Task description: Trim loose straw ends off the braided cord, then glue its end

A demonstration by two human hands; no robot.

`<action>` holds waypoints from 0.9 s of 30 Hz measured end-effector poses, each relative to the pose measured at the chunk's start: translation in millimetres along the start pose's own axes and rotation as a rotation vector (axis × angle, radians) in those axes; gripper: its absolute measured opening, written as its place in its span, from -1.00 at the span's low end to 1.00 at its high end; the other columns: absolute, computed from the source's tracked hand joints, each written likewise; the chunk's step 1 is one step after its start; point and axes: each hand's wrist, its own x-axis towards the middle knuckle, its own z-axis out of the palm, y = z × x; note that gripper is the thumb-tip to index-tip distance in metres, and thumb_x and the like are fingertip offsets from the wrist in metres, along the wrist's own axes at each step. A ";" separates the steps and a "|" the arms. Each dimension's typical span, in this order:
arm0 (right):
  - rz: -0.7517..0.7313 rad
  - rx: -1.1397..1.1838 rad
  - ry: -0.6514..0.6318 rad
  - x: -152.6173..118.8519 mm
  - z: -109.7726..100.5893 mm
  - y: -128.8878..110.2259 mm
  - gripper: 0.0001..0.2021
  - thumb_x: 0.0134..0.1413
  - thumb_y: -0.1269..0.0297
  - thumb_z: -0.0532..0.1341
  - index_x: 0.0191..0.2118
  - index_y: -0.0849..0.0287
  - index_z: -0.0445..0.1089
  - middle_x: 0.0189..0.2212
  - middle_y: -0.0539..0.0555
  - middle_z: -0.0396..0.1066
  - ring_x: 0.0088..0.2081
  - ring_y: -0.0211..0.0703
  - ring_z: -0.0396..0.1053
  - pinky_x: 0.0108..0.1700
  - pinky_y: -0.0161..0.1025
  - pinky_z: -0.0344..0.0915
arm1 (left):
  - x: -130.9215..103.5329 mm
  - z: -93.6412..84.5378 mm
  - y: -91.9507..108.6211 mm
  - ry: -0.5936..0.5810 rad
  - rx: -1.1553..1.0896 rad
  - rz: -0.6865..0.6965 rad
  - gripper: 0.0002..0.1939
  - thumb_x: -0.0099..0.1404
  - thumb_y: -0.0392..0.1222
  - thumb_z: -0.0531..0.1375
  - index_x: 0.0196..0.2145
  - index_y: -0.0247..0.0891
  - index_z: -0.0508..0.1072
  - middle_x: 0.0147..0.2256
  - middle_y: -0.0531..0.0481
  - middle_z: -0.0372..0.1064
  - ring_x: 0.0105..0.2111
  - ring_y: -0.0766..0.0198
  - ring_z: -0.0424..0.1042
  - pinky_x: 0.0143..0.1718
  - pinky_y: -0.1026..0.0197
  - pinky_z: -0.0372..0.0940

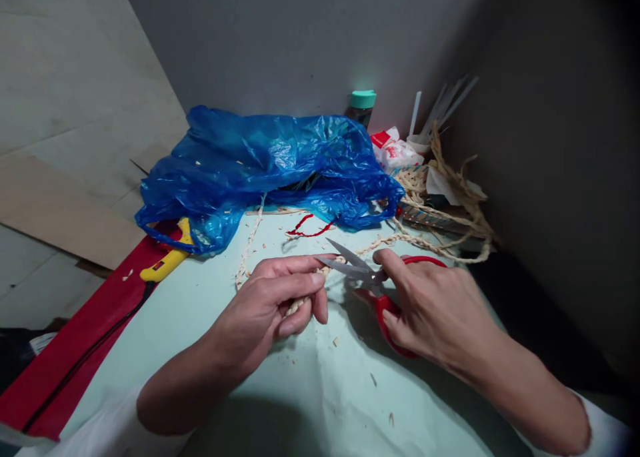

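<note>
My left hand [280, 293] pinches a pale braided straw cord [299, 305] between thumb and fingers. The cord runs on past the fingertips toward the back right, and another stretch of it lies behind the hand. In my right hand [430, 303] is a pair of scissors [374, 278] with red handles. Its blades are parted and point left, with the lower blade beside the cord near my left fingertips. I cannot tell whether the blades touch the cord. Small straw scraps lie scattered on the pale green surface [345, 390] below.
A crumpled blue plastic bag [270, 157] spreads across the back. A yellow-handled cutter [167, 262] lies on the red strip [95, 323] at left. Red string [310, 233] lies in the middle. At right are loose straw strands [415, 183], a green-lidded jar [363, 103] and white sticks [443, 110].
</note>
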 end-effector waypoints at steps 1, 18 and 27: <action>0.010 -0.009 -0.005 0.4 0.1 0.0 -0.81 0.10 0.16 0.07 -0.29 0.16 0.31 -0.65 0.07 0.38 -0.62 -0.05 0.35 -0.52 -0.25 -0.27 | -0.4 0.4 -0.4 0.011 0.008 0.005 -0.85 0.33 -0.28 0.18 -0.33 -0.39 0.53 -0.58 0.00 0.41 -0.74 0.60 -0.02 -0.60 0.30 -0.24; -0.024 -0.031 -0.007 -0.8 3.0 2.4 -0.82 0.00 0.26 0.03 -0.32 0.17 0.32 -0.71 0.04 0.29 -0.69 -0.10 0.22 -0.51 -0.26 -0.31 | 0.1 0.7 -3.5 0.094 -0.015 0.049 -0.73 0.29 -0.28 0.22 -0.07 -0.41 0.56 -0.60 0.04 0.38 -0.72 0.58 -0.03 -0.59 0.30 -0.24; -0.018 0.047 -0.126 0.8 4.4 2.5 -0.85 0.05 0.35 -0.01 -0.31 0.16 0.29 -0.71 0.00 0.25 -0.70 -0.19 0.09 -0.51 -0.24 -0.28 | 3.6 -2.9 -5.7 0.098 -0.022 0.055 -0.69 0.28 -0.26 0.24 -0.04 -0.36 0.58 -0.61 0.08 0.33 -0.71 0.58 -0.11 -0.59 0.30 -0.23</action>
